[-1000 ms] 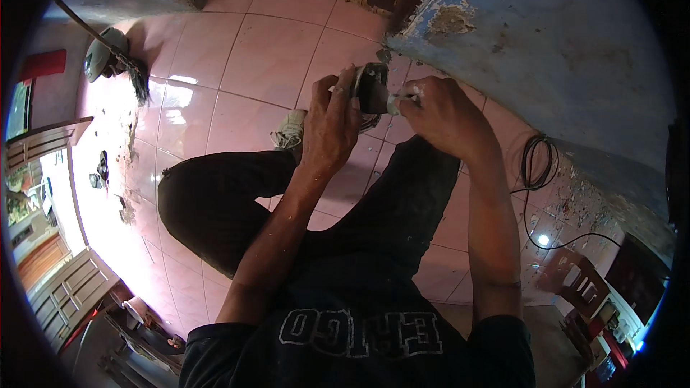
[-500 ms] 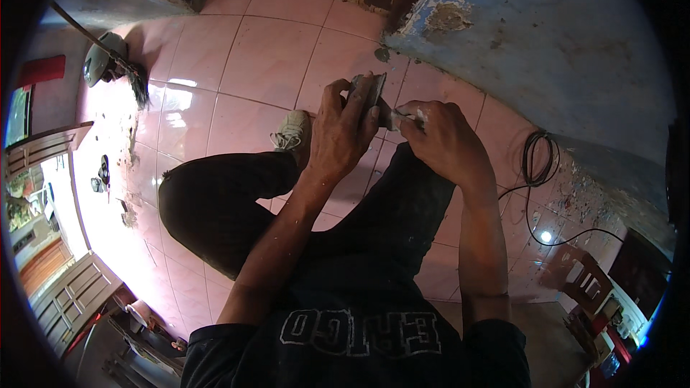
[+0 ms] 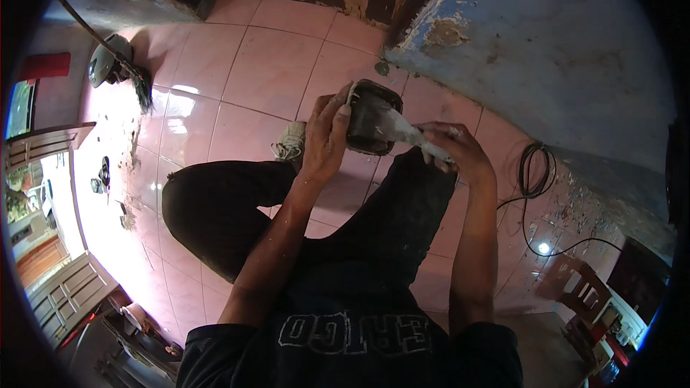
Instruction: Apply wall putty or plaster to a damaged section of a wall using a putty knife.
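I look down on a pink tiled floor (image 3: pixel 273 65), with a peeling blue wall (image 3: pixel 575 65) at upper right and, above the floor in front of the person's knees, a dark, open-topped tub (image 3: pixel 364 133) that the left hand (image 3: pixel 328 133) pinches by its left rim, thumb apart from the curled fingers. The right hand (image 3: pixel 460 149) is closed around the handle of a whitish scraper (image 3: pixel 410 134), its blade reaching over the opening; whether it touches inside, I cannot tell. I judge good work here needs a steady tub and a flat, light blade stroke.
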Demonstrator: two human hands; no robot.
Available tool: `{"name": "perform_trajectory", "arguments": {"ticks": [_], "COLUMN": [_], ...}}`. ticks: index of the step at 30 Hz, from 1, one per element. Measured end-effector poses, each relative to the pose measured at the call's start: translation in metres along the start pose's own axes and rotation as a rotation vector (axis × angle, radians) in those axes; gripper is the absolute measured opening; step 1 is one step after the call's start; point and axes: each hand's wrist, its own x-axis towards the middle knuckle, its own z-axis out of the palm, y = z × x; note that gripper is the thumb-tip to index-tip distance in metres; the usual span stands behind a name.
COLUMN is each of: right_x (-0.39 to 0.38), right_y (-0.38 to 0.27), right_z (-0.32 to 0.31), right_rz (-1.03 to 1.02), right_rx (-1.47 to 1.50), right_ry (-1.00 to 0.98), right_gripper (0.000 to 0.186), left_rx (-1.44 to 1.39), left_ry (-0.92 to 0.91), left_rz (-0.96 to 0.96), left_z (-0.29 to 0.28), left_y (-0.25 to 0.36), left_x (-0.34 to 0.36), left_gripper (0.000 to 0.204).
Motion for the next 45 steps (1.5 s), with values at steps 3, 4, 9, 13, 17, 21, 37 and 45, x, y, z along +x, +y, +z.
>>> {"name": "perform_trajectory", "arguments": {"ticks": [3,4,9,13,17,21,37,45], "right_x": [-0.006,-0.009,-0.020,-0.025,-0.038,-0.053,0.010,0.007], "right_y": [0.023,0.029,0.040,0.035,-0.010,-0.044,-0.099,-0.108], "right_z": [0.001,0.000,-0.002,0.011,0.018,0.014,-0.114,-0.131], "right_rz": [-0.058,-0.107,-0.231,-0.347,-0.509,-0.547,-1.111,-1.050], "right_rx": [0.200,0.292,0.427,0.662,0.648,0.463,-1.452,-1.604], "right_ry": [0.021,0.029,0.029,0.001,-0.004,0.353,1.012,1.040], "right_gripper": [0.044,0.043,0.042,0.038,0.046,0.040,0.052,0.051], "left_rx": [-0.115,-0.161,-0.295,-0.432,-0.558,-0.564,-0.629,-0.611], "left_ry": [0.046,0.046,0.118,0.142,0.140,0.098,0.181,0.190], "left_rz": [-0.105,-0.170,-0.207,-0.249,-0.209,-0.226,-0.447,-0.449], "left_z": [-0.003,-0.002,0.009,0.023,0.045,0.062,0.032,0.036], "left_y": [-0.012,-0.015,-0.026,-0.038,-0.036,-0.020,-0.075,-0.084], "left_x": [0.001,0.002,0.004,0.013,0.036,0.063,0.026,0.022], "left_gripper": [0.047,0.050,0.049,0.049,0.051,0.051,0.050,0.052]}}
